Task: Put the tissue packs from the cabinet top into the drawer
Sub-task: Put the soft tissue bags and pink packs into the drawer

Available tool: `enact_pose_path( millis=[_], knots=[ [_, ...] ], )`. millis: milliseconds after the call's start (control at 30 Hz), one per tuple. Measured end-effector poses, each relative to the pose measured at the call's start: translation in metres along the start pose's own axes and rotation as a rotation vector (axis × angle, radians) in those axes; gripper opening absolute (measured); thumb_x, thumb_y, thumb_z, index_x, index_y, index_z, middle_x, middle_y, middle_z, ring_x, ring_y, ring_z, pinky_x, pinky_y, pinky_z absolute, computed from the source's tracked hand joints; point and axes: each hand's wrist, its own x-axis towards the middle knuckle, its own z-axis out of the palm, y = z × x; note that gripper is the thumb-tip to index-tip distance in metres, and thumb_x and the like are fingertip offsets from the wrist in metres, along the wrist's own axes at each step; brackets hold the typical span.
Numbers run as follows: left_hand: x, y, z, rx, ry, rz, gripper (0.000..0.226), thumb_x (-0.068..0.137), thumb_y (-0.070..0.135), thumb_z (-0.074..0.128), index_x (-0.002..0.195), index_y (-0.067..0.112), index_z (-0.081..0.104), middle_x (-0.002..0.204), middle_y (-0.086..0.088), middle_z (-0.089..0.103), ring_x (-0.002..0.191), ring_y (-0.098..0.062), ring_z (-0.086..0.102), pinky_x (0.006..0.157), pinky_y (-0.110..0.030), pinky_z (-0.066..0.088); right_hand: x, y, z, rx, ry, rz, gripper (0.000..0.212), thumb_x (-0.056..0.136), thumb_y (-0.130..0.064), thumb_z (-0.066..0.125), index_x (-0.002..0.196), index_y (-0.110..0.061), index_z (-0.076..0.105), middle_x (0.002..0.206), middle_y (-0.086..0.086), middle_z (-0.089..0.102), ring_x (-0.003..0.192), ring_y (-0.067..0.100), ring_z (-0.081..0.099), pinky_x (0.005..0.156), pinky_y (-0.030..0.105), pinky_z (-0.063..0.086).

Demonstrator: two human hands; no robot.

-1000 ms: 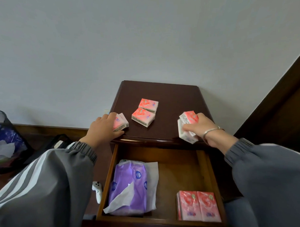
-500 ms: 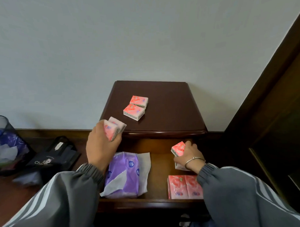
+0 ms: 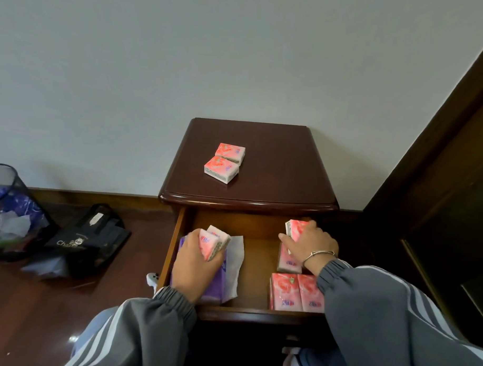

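Left hand (image 3: 195,264), gripping two tissue packs (image 3: 213,242), has dropped into drawer (image 3: 258,253) at 9 o'clock; right hand (image 3: 309,243) clutches another pack (image 3: 298,227), 3 o'clock.

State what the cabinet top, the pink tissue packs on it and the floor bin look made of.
Cabinet top: dark wood, likely varnished; its rounded front edge shows a glossy highlight.
Tissue packs: thin plastic film, printed pink, with a slight sheen.
Bin: dark see-through wall, plastic or fine mesh; contents show through it.
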Motion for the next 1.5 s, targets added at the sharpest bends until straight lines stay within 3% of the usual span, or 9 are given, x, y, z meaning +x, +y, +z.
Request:
enact_pose_path(
  millis=[133, 333, 500, 633, 800, 933, 1133, 1267, 1500],
  knots=[
    [0.000, -0.004, 0.001, -0.004, -0.005, -0.002, 0.048, 0.077, 0.048, 0.072, 0.113, 0.035, 0.043, 0.102, 0.012, 0.057, 0.086, -0.003, 0.059, 0.059, -0.012, 0.043, -0.004, -0.006, 0.011, -0.017, -0.122, -0.032, 0.079, 0.083, -0.068, 0.042, 0.139, -0.017, 0.019, 0.109, 0.008, 0.063, 0.094, 0.025, 0.064, 0.061, 0.029, 0.043],
    [-0.004, 0.001, 0.000, -0.028, -0.011, 0.033, 0.040, 0.072, 0.054, 0.068, 0.098, 0.047, 0.039, 0.092, 0.018, 0.053, 0.080, 0.001, 0.058, 0.057, -0.011, 0.040, -0.008, -0.019, 0.013, -0.169, -0.081, -0.060, 0.067, 0.086, -0.068, 0.031, 0.130, -0.018, 0.040, 0.119, 0.010, 0.054, 0.102, 0.026, 0.059, 0.060, 0.030, 0.043],
    [-0.006, 0.006, -0.001, -0.067, -0.001, 0.045, 0.044, 0.057, 0.073, 0.053, 0.090, 0.048, 0.038, 0.082, 0.026, 0.051, 0.072, 0.012, 0.054, 0.054, -0.008, 0.039, 0.003, -0.017, 0.006, -0.201, -0.147, -0.476, 0.054, 0.087, -0.057, 0.044, 0.131, -0.027, 0.045, 0.137, 0.003, 0.042, 0.126, 0.027, 0.038, 0.098, 0.043, 0.036],
    [-0.006, 0.007, 0.000, -0.054, -0.012, 0.054, 0.041, 0.063, 0.066, 0.061, 0.091, 0.048, 0.037, 0.080, 0.028, 0.052, 0.072, 0.017, 0.054, 0.051, -0.007, 0.039, 0.005, -0.013, 0.010, -0.377, -0.348, -0.643, 0.039, 0.085, -0.046, 0.051, 0.116, -0.024, 0.061, 0.128, 0.001, 0.050, 0.120, 0.024, 0.042, 0.099, 0.044, 0.033],
    [-0.006, 0.007, -0.001, -0.025, -0.040, 0.022, 0.043, 0.074, 0.049, 0.072, 0.098, 0.045, 0.037, 0.084, 0.027, 0.051, 0.076, 0.012, 0.054, 0.055, -0.008, 0.040, 0.012, 0.003, 0.001, -0.461, -0.425, -0.638, 0.040, 0.088, -0.055, 0.047, 0.105, -0.026, 0.068, 0.119, -0.003, 0.057, 0.118, 0.021, 0.047, 0.104, 0.045, 0.028],
    [-0.006, 0.008, -0.001, -0.024, -0.040, 0.019, 0.043, 0.075, 0.047, 0.073, 0.101, 0.042, 0.039, 0.085, 0.026, 0.052, 0.077, 0.010, 0.055, 0.056, -0.010, 0.042, 0.002, 0.007, -0.011, -0.059, -0.510, -0.573, 0.044, 0.097, -0.049, 0.028, 0.129, -0.030, 0.052, 0.147, -0.007, 0.040, 0.144, 0.018, 0.015, 0.116, 0.051, 0.004],
    [-0.003, 0.019, 0.001, 0.009, -0.008, 0.033, 0.042, 0.075, 0.047, 0.072, 0.103, 0.037, 0.042, 0.083, 0.025, 0.052, 0.076, 0.008, 0.054, 0.059, -0.015, 0.044, -0.007, 0.040, -0.020, 0.483, 0.108, -0.175, 0.033, 0.092, -0.018, 0.054, 0.125, -0.014, 0.054, 0.126, 0.008, 0.058, 0.117, 0.025, 0.054, 0.092, 0.032, 0.044],
    [0.000, 0.038, 0.037, 0.125, -0.136, -0.016, 0.052, 0.074, 0.054, 0.068, 0.113, 0.031, 0.041, 0.097, 0.012, 0.061, 0.088, -0.014, 0.064, 0.067, -0.026, 0.046, -0.009, 0.046, -0.007, 0.518, -0.214, 0.049, 0.041, 0.094, -0.023, 0.050, 0.133, -0.012, 0.045, 0.126, 0.015, 0.058, 0.113, 0.030, 0.057, 0.090, 0.036, 0.046],
    [0.022, 0.057, 0.088, 0.349, -0.343, -0.202, 0.071, 0.080, 0.066, 0.056, 0.122, 0.011, 0.038, 0.122, -0.014, 0.062, 0.110, -0.033, 0.061, 0.085, -0.034, 0.046, -0.004, 0.047, 0.001, 0.460, -0.282, 0.039, 0.033, 0.096, -0.022, 0.043, 0.128, -0.015, 0.046, 0.115, 0.014, 0.063, 0.104, 0.031, 0.061, 0.089, 0.037, 0.050]
  ],
)
